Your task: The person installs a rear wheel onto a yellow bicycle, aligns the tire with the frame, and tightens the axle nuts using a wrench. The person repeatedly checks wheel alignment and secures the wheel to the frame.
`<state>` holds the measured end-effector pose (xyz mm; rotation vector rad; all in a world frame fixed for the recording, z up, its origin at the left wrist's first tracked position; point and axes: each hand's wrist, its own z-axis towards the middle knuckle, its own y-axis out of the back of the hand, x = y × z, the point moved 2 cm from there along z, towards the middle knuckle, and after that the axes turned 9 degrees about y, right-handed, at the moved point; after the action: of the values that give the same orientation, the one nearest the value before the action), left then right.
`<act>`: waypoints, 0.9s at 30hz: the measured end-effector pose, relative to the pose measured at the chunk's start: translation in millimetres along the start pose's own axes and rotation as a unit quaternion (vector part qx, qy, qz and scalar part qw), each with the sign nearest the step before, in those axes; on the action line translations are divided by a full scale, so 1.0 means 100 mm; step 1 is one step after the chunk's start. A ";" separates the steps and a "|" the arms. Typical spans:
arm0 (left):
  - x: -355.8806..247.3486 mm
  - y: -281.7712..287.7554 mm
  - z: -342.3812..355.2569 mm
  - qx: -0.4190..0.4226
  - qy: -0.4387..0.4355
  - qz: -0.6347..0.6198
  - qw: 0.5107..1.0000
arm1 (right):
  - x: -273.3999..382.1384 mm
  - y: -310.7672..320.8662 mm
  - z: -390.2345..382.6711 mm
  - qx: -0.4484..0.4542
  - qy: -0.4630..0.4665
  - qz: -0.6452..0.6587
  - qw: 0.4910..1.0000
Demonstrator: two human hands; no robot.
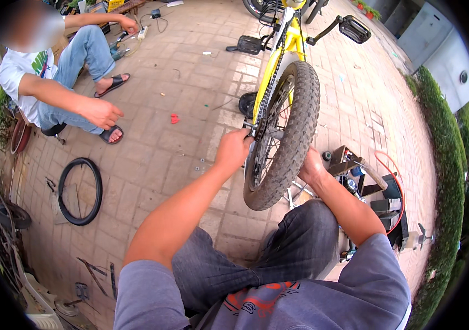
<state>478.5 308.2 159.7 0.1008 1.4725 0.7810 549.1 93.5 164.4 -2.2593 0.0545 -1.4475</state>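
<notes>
A yellow bicycle [270, 73] stands in front of me, its rear wheel closest. The fat, knobby tire [304, 104] is dusty, and the chain [268, 99] runs along the wheel's left side. My left hand [234, 147] is at the left end of the axle, fingers closed against the frame end beside the chain; what they pinch is too small to make out. On the other side of the wheel is my right hand [311, 166], near the axle, with its fingers hidden behind the tire.
A person [64, 77] sits at the far left, one hand extended. A loose black tire [80, 191] lies on the brick paving [152, 170]. Tools, a wooden-handled hammer [371, 175] and a red hose [403, 192] crowd my right. A hedge [448, 165] borders the right side.
</notes>
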 end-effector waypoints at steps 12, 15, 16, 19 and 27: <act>0.00 -0.03 0.00 -0.036 0.024 -0.042 0.998 | 0.09 -0.07 -0.05 0.043 0.008 -0.001 0.999; -0.01 -0.03 -0.02 -0.002 0.061 -0.047 0.997 | 0.11 -0.05 -0.10 0.081 0.016 0.028 0.996; -0.01 -0.03 -0.04 0.019 0.071 -0.074 0.995 | 0.11 -0.04 -0.11 0.108 0.022 0.054 0.992; 0.05 -0.07 -0.04 0.078 0.124 -0.163 0.976 | 0.06 -0.02 -0.10 0.096 0.019 0.019 0.995; 0.05 -0.08 -0.08 0.129 0.221 -0.344 0.903 | 0.02 -0.04 -0.07 0.053 0.071 0.006 0.996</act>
<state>474.1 301.4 150.4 -0.4092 1.8710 0.0185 543.5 94.1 170.1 -2.0658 0.0343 -1.5647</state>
